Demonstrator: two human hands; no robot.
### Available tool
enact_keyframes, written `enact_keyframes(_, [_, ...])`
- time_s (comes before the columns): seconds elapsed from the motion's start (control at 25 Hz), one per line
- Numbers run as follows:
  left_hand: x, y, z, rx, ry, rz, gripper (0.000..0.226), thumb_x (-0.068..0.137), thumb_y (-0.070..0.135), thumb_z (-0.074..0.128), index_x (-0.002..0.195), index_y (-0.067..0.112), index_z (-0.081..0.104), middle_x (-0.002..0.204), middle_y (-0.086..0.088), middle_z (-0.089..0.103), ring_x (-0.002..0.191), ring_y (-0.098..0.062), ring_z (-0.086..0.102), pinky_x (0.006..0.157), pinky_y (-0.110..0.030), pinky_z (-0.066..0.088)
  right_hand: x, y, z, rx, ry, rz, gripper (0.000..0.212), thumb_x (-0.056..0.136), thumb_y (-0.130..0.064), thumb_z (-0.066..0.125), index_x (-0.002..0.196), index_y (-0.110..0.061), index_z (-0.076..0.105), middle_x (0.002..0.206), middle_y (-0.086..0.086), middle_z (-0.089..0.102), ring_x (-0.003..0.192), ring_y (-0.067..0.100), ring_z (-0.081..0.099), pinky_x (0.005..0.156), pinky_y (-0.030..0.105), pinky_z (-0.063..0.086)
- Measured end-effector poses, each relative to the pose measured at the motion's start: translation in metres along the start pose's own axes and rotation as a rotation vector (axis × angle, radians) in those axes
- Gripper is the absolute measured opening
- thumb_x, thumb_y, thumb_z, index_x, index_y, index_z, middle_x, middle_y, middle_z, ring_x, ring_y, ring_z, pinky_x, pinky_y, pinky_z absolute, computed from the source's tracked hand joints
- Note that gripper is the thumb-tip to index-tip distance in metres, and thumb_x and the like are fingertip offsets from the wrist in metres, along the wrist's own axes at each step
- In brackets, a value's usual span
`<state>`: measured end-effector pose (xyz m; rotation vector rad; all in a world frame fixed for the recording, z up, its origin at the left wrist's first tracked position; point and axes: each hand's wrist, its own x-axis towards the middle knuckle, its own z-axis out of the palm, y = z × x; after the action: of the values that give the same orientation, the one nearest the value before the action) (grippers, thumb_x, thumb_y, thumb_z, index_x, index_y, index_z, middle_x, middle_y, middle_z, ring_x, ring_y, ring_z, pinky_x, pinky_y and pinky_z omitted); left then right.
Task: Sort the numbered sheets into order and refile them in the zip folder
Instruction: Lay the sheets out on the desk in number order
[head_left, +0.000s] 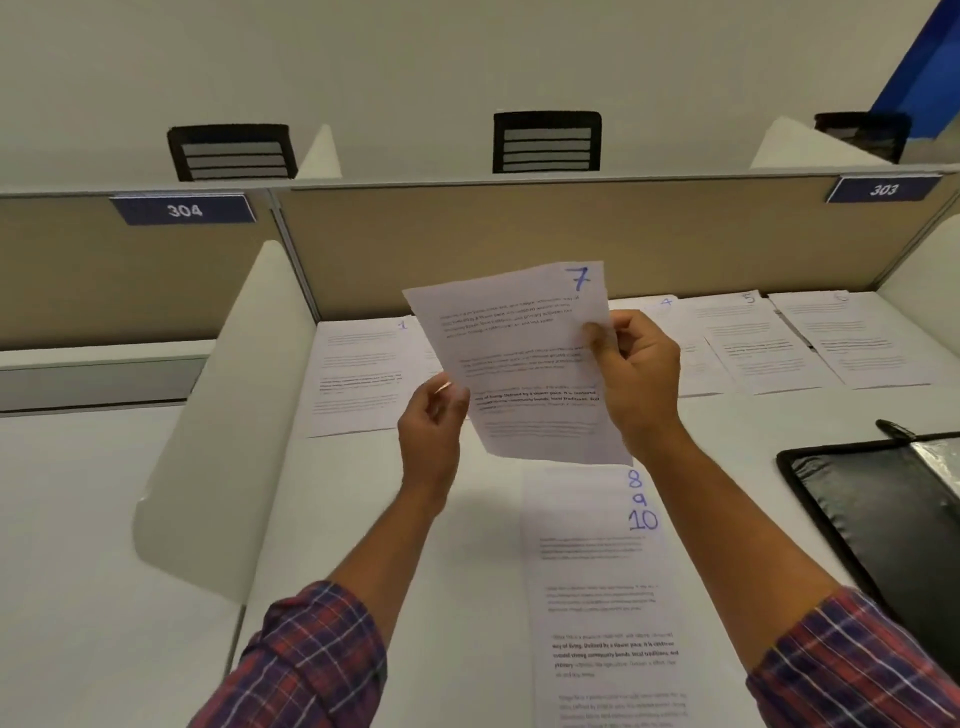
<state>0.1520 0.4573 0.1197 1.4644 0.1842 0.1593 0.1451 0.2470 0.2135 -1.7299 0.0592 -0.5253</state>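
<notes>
Head: right hand (636, 369) pinches sheet (524, 358), left hand (434, 421) probably.

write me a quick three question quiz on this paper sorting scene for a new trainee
1. True or false: the sheet held up by the left hand and right hand is numbered 7.
2. Where does the black folder lie? A) on the desk, at the right B) on the floor C) under the held sheet
3. Fill in: the pile nearest the person shows 8, 9 and ___.
Key: 1 true; 2 A; 3 10.
</notes>
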Motion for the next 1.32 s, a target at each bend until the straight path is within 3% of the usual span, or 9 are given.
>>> enact_keyframes(0.12, [-0.004, -0.002, -0.038, 0.024, 0.087, -0.007, 0.007, 0.098, 0.016, 0.072, 0.104, 0.013, 0.075, 0.098, 0.000, 0.079, 0.096, -0.024, 0.075, 0.092, -0.042, 0.063, -0.012, 0.006, 0.029, 0.087, -0.034, 0.117, 0.010, 0.103, -0.027, 0.066, 0.099, -0.019, 0.069, 0.095, 0.000, 0.078, 0.084, 0.023, 0.076, 0.072, 0.036, 0.064])
enact_keyframes(0.28, [-0.010, -0.012, -0.093, 0.005, 0.222, -0.102, 0.005, 0.096, 0.014, 0.073, 0.099, 0.012, 0.076, 0.094, -0.006, 0.079, 0.093, -0.033, 0.075, 0.086, -0.045, 0.064, -0.040, 0.034, 0.077, 0.071, -0.108, 0.276, 0.008, 0.103, -0.022, 0.066, 0.105, -0.017, 0.071, 0.097, -0.001, 0.078, 0.087, 0.019, 0.077, 0.076, 0.035, 0.065])
enact_keyframes(0.52, [-0.008, -0.035, -0.160, 0.152, 0.329, -0.174, 0.009, 0.098, 0.016, 0.067, 0.096, 0.017, 0.075, 0.087, 0.002, 0.078, 0.089, -0.031, 0.076, 0.075, -0.039, 0.064, -0.114, 0.099, 0.134, -0.098, -0.230, 0.459, 0.015, 0.102, -0.024, 0.064, 0.092, -0.017, 0.072, 0.089, -0.004, 0.076, 0.085, 0.021, 0.074, 0.076, 0.039, 0.064])
enact_keyframes(0.6, [-0.006, -0.042, -0.174, 0.301, 0.340, -0.155, 0.015, 0.100, 0.014, 0.063, 0.112, 0.016, 0.073, 0.101, 0.002, 0.076, 0.099, -0.031, 0.073, 0.080, -0.038, 0.062, -0.127, 0.110, 0.150, -0.119, -0.238, 0.511, 0.018, 0.102, -0.023, 0.063, 0.088, -0.017, 0.072, 0.088, -0.003, 0.076, 0.084, 0.024, 0.074, 0.076, 0.041, 0.064])
enact_keyframes(0.72, [-0.009, -0.064, -0.188, 0.677, 0.308, -0.008, 0.052, 0.100, 0.014, 0.064, 0.150, 0.013, 0.048, 0.142, -0.009, 0.056, 0.131, -0.028, 0.054, 0.107, -0.040, 0.049, -0.136, 0.120, 0.174, -0.126, -0.253, 0.593, 0.019, 0.102, -0.022, 0.063, 0.087, -0.015, 0.072, 0.087, -0.001, 0.076, 0.082, 0.024, 0.074, 0.078, 0.046, 0.065])
enact_keyframes(0.88, [-0.023, -0.101, -0.194, 1.032, 0.115, 0.173, 0.060, 0.097, 0.030, 0.068, 0.151, 0.015, 0.047, 0.158, -0.012, 0.044, 0.145, -0.032, 0.042, 0.118, -0.051, 0.038, -0.143, 0.131, 0.199, -0.098, -0.264, 0.673, 0.017, 0.101, -0.017, 0.063, 0.088, -0.013, 0.073, 0.088, 0.002, 0.077, 0.083, 0.026, 0.075, 0.078, 0.046, 0.066])
enact_keyframes(1.08, [-0.034, -0.126, -0.197, 1.244, -0.056, 0.094, 0.072, 0.098, 0.060, 0.043, 0.156, 0.017, 0.041, 0.167, -0.013, 0.029, 0.154, -0.034, 0.026, 0.126, -0.050, 0.022, -0.138, 0.138, 0.225, -0.149, -0.262, 0.711, 0.017, 0.102, -0.019, 0.064, 0.088, -0.013, 0.072, 0.088, 0.002, 0.076, 0.083, 0.024, 0.075, 0.079, 0.043, 0.065])
enact_keyframes(1.2, [-0.035, -0.138, -0.203, 1.353, -0.150, 0.055, 0.084, 0.097, 0.069, 0.026, 0.165, 0.019, 0.022, 0.173, -0.012, 0.009, 0.160, -0.032, 0.007, 0.128, -0.044, 0.002, -0.137, 0.140, 0.233, -0.254, -0.290, 0.657, 0.015, 0.102, -0.020, 0.065, 0.091, -0.011, 0.070, 0.093, 0.002, 0.075, 0.085, 0.021, 0.073, 0.071, 0.029, 0.061])
enact_keyframes(1.32, [-0.033, -0.144, -0.208, 1.385, -0.158, 0.098, 0.090, 0.094, 0.072, 0.018, 0.165, 0.018, 0.018, 0.173, -0.013, 0.008, 0.160, -0.032, 0.006, 0.127, -0.044, -0.002, -0.140, 0.136, 0.235, -0.346, -0.328, 0.561, 0.010, 0.102, -0.021, 0.067, 0.098, -0.011, 0.068, 0.098, -0.001, 0.073, 0.081, 0.013, 0.068, 0.059, 0.009, 0.047])
